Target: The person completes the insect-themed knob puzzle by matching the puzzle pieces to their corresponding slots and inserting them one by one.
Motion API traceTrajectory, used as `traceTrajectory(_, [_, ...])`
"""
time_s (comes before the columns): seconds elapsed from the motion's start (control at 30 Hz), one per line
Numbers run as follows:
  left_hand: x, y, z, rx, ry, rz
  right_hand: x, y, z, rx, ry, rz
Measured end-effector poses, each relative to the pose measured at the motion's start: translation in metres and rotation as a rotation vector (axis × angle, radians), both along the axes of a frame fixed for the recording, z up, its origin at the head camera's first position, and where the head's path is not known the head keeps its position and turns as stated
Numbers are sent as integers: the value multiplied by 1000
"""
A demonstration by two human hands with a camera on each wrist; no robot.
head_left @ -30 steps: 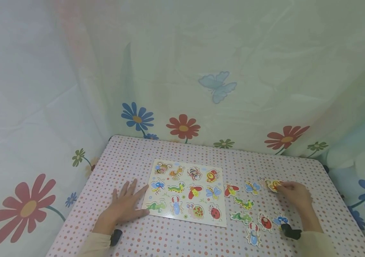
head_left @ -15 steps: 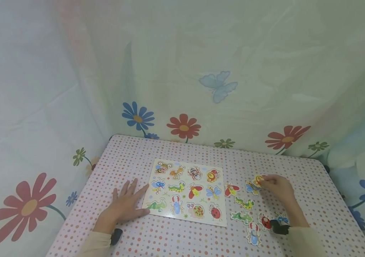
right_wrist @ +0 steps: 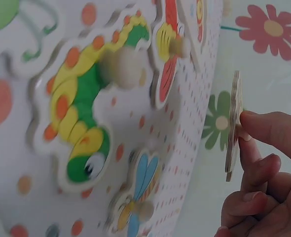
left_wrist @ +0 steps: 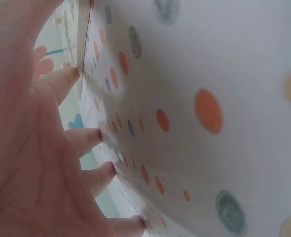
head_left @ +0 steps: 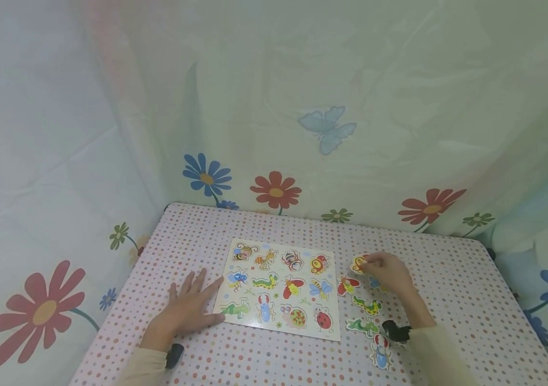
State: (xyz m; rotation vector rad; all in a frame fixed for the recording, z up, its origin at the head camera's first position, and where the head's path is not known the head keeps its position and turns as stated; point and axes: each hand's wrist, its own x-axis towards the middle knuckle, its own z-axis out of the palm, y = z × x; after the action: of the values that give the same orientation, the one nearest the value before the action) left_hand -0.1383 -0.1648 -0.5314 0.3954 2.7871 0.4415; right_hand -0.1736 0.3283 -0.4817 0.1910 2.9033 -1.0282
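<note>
My right hand pinches a yellow-and-red insect puzzle piece between thumb and fingers, just off the board's upper right corner. In the right wrist view this wooden piece is seen edge-on, raised off the table. The left hand lies with fingers spread at the left edge of the puzzle board, its thumb and index fingertip right at that edge. Below the right hand lie a red-winged insect piece and a caterpillar piece. A blue-winged piece is partly covered by that hand in the head view.
Nearer me lie a grasshopper piece and a blue stag beetle piece. A black wrist device hides what lies beneath it. Knobs stick up from the pieces. A flowered curtain borders the dotted table.
My right hand has carried the yellow-and-red puzzle piece leftward and slightly away from me, from the right of the loose pieces to near the board's corner. The left hand stays put.
</note>
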Motion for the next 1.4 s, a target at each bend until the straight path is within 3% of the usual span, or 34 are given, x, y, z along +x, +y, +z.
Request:
traceTrajectory(0.57, [3, -1, -2, -5, -9, 13, -24, -56, -11, -50, -15, 88])
traceTrajectory(1.0, [3, 0, -2, 5, -1, 13, -37, -72, -26, -97, -56, 115])
traceTrajectory(1.4, [3, 0, 3, 9, 9, 3, -40, -76, -34, -55, -48, 143])
